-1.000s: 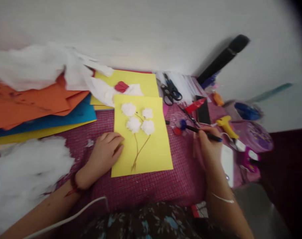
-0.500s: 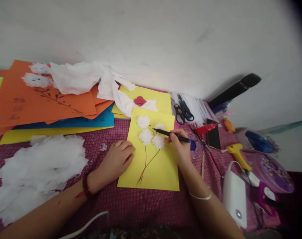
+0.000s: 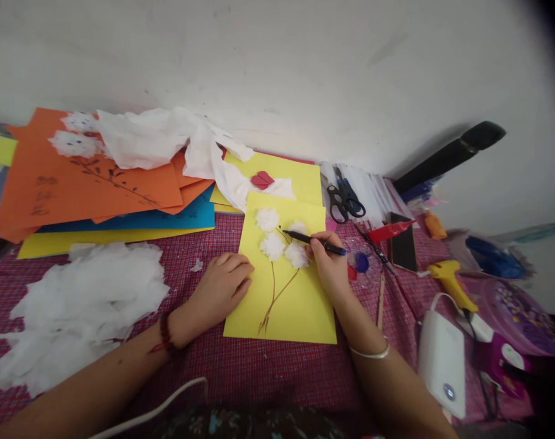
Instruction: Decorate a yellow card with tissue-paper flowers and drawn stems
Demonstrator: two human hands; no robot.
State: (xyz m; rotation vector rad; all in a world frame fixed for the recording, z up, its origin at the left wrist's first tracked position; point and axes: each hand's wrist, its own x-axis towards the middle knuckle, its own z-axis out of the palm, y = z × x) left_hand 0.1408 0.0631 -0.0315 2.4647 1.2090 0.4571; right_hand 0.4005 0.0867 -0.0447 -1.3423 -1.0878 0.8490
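In front of me lies a yellow sheet of paper [image 3: 296,311] with several white fluffy tissue flowers [image 3: 272,246] on it and brown stems drawn below them. My right hand [image 3: 330,262] is closed on a dark marker pen [image 3: 316,242], whose tip rests at a short thin twig between the upper flowers. Small dark marks show at that twig. Flat at the sheet's left edge lies my left hand [image 3: 225,283], fingers stretched out, holding nothing.
White tissue pieces [image 3: 94,292] are heaped at left. Orange sheets [image 3: 153,189] and crumpled white tissue [image 3: 140,140] lie behind. At right are scissors [image 3: 346,201], a phone [image 3: 402,247], a yellow glue gun [image 3: 451,283], a red tube [image 3: 390,231] and a white power bank [image 3: 442,356].
The view has shifted slightly, so everything sits a little further right. The pen tip stays near the small twig, and the left hand keeps its place at the sheet's edge.
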